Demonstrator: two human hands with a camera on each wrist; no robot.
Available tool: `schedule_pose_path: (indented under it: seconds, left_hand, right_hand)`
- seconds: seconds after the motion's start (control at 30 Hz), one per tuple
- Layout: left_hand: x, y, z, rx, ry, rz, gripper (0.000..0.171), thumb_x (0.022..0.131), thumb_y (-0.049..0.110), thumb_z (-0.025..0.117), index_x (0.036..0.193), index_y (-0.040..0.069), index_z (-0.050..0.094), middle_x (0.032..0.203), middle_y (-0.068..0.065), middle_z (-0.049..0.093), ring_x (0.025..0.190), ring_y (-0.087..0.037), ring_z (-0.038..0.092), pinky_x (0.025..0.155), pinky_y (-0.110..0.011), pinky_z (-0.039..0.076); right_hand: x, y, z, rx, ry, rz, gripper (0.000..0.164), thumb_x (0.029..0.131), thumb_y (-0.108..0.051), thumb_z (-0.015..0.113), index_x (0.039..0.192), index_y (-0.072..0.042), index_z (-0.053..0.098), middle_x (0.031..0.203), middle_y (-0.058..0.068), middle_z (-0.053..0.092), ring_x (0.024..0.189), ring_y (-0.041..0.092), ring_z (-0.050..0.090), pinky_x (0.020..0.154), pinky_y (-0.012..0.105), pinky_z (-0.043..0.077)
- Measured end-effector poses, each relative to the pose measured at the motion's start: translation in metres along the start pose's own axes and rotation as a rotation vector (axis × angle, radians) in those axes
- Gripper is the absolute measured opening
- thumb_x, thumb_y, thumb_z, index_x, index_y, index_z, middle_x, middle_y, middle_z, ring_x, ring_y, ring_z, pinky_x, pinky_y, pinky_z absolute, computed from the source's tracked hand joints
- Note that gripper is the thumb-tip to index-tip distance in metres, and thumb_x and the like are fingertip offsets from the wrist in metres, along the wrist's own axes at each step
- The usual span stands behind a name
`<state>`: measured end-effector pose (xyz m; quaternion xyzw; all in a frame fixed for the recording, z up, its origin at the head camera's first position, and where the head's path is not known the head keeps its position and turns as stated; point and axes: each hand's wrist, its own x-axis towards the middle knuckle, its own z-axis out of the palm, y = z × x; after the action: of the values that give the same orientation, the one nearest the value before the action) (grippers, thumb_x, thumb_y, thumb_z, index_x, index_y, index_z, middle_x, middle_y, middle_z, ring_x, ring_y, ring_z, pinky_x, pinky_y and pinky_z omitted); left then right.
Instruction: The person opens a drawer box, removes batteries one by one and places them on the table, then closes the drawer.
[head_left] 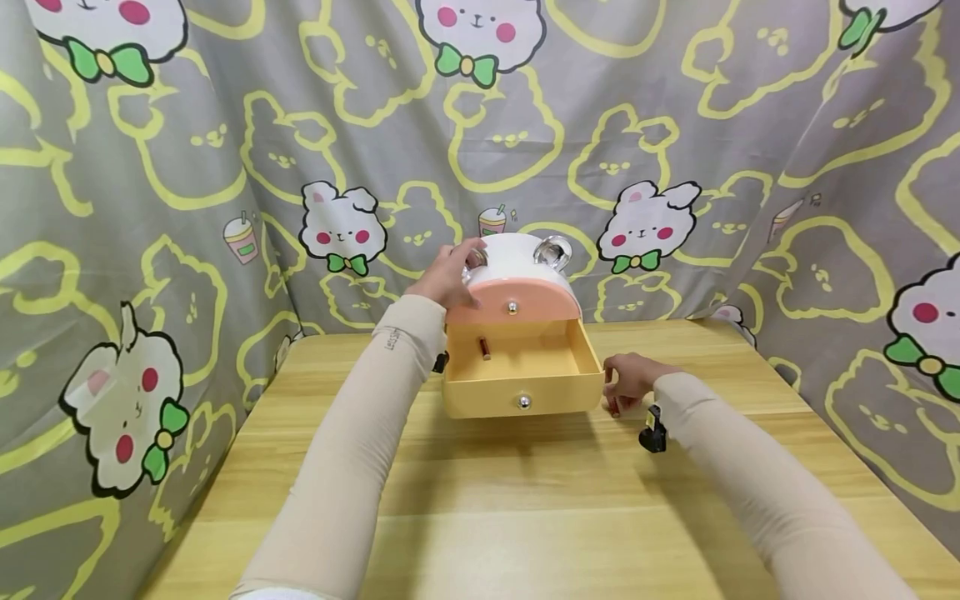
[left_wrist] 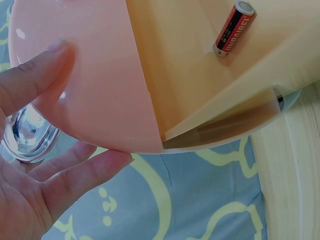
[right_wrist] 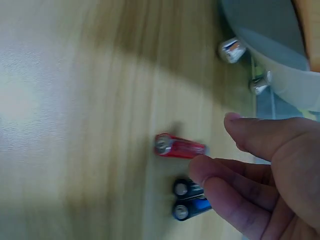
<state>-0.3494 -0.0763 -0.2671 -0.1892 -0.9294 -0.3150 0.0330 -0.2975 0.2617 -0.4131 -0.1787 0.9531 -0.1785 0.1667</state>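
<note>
Cabinet [head_left: 513, 257], frame centre: drawer [head_left: 480, 399] pulled out, one battery [head_left: 484, 348] inside. Outside, on table [head_left: 525, 508], right-wrist view's lower centre: red battery [right_wrist: 175, 145], two darker batteries [right_wrist: 189, 208]. Left hand [head_left: 447, 279]: gripping cabinet's upper left. Right hand [head_left: 632, 375]: thumb and fingers parted near red battery, pinching nothing.

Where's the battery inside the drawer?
Head view: red-and-black battery lies in the left half of the open yellow drawer, below the pink drawer front.
</note>
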Motion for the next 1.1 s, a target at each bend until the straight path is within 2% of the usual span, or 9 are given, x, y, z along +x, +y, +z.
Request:
schedule_pose_path:
  seconds: [0.17, 0.27, 0.4, 0.5, 0.63, 0.87, 1.1]
  left_hand:
    - [0.0, 0.002, 0.0, -0.013, -0.007, -0.012, 0.093, 0.067, -0.004, 0.085, 0.141, 0.029, 0.038, 0.131, -0.009, 0.041, 0.112, -0.022, 0.044, 0.095, -0.041, 0.044]
    - [-0.001, 0.003, 0.0, -0.011, -0.004, -0.009, 0.094, 0.067, -0.005, 0.085, 0.14, 0.029, 0.038, 0.131, -0.009, 0.041, 0.111, -0.022, 0.045, 0.094, -0.041, 0.044]
    - [-0.001, 0.004, -0.001, -0.014, 0.003, -0.008, 0.094, 0.067, -0.005, 0.085, 0.14, 0.028, 0.039, 0.129, -0.008, 0.041, 0.111, -0.022, 0.045, 0.094, -0.041, 0.044]
    - [-0.001, 0.004, -0.002, -0.019, 0.004, -0.007, 0.094, 0.067, -0.006, 0.085, 0.141, 0.028, 0.039, 0.129, -0.007, 0.041, 0.111, -0.022, 0.045, 0.095, -0.041, 0.044]
    - [-0.001, 0.004, -0.003, -0.014, 0.003, -0.006, 0.093, 0.067, -0.005, 0.085, 0.141, 0.028, 0.038, 0.128, -0.008, 0.042, 0.111, -0.022, 0.045, 0.095, -0.04, 0.044]
    - [-0.006, 0.003, -0.003, -0.026, 0.004, 0.005, 0.094, 0.067, -0.005, 0.085, 0.141, 0.028, 0.039, 0.125, -0.007, 0.041, 0.108, -0.023, 0.047, 0.094, -0.039, 0.045]
    - [-0.006, 0.003, -0.003, -0.04, -0.003, -0.025, 0.093, 0.068, -0.005, 0.084, 0.141, 0.031, 0.039, 0.128, -0.007, 0.041, 0.108, -0.023, 0.047, 0.093, -0.039, 0.045]
  right_hand:
    - [-0.002, -0.008, -0.011, 0.023, -0.004, 0.004, 0.014, 0.092, -0.01, 0.064, 0.097, -0.002, 0.055, 0.065, 0.008, 0.064, 0.054, 0.021, 0.065, 0.054, 0.031, 0.054]
    - [-0.004, -0.016, -0.02, 0.001, -0.006, -0.031, 0.012, 0.091, -0.007, 0.063, 0.098, -0.001, 0.055, 0.064, 0.008, 0.065, 0.055, 0.023, 0.066, 0.052, 0.03, 0.054]
    - [-0.007, -0.026, -0.033, -0.009, -0.004, -0.037, 0.01, 0.09, -0.002, 0.062, 0.098, -0.001, 0.056, 0.07, 0.011, 0.064, 0.059, 0.024, 0.067, 0.054, 0.03, 0.054]
    - [-0.009, -0.032, -0.042, -0.003, 0.0, -0.044, 0.009, 0.092, -0.005, 0.061, 0.097, -0.001, 0.055, 0.072, 0.013, 0.063, 0.061, 0.026, 0.068, 0.055, 0.032, 0.055]
    - [-0.012, -0.038, -0.053, -0.009, 0.007, -0.069, 0.01, 0.095, -0.008, 0.06, 0.096, 0.0, 0.054, 0.066, 0.01, 0.063, 0.057, 0.022, 0.066, 0.055, 0.032, 0.054]
    - [-0.014, -0.045, -0.069, -0.038, 0.05, -0.093, 0.012, 0.094, -0.01, 0.062, 0.093, -0.002, 0.052, 0.062, 0.007, 0.059, 0.054, 0.018, 0.064, 0.052, 0.03, 0.051]
    - [-0.02, -0.061, -0.087, -0.071, 0.071, -0.096, 0.012, 0.096, -0.016, 0.061, 0.091, -0.006, 0.056, 0.068, 0.009, 0.062, 0.054, 0.017, 0.062, 0.051, 0.03, 0.049]
